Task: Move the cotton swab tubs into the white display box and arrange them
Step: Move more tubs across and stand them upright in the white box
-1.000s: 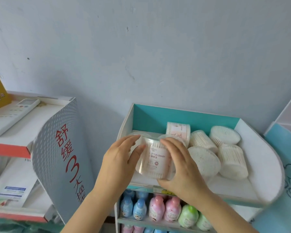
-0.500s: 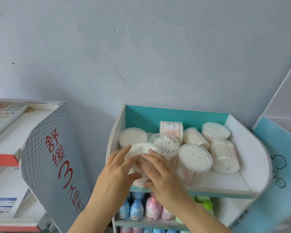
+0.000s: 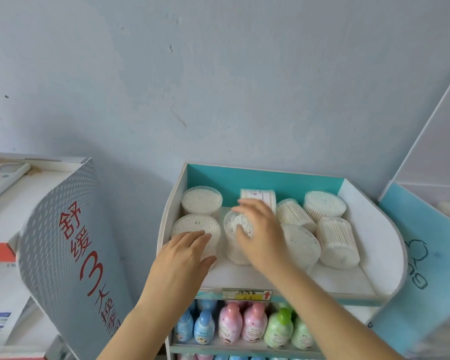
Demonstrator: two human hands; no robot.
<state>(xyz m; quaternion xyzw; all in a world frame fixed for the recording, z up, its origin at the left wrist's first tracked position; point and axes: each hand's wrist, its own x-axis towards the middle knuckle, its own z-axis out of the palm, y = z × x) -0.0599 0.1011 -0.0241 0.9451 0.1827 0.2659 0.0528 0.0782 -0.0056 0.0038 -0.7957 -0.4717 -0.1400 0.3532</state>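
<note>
Lowest in the frame, under your forearms, pink, blue and green bottles [image 3: 244, 326] stand in rows on the lower shelf, and a yellow price label [image 3: 247, 294] sits on the shelf edge just above them. Above that, your left hand [image 3: 185, 255] is released: its fingers lie straight and together against the near side of the front-left tub [image 3: 195, 224], thumb spread to the right. Your right hand [image 3: 260, 235] is also released, draped across the top of the middle tub [image 3: 231, 245] with fingers loosely spread and not closed around it. Both tubs stand upright on the floor of the white display box [image 3: 385, 229], just beside each other. Right of your right hand, four more tubs [image 3: 335, 240] lean or lie in a loose cluster. Farther back, the back-left tub [image 3: 202, 200] stands upright in the corner, and a labelled tub [image 3: 260, 194] lies on its side against the box's teal back wall. At the left of the frame a grey sign [image 3: 63, 242] with red characters leans outward, with a white remote [image 3: 3, 178] behind it on a white stand. A pale wall [image 3: 218, 87] fills the upper frame.
</note>
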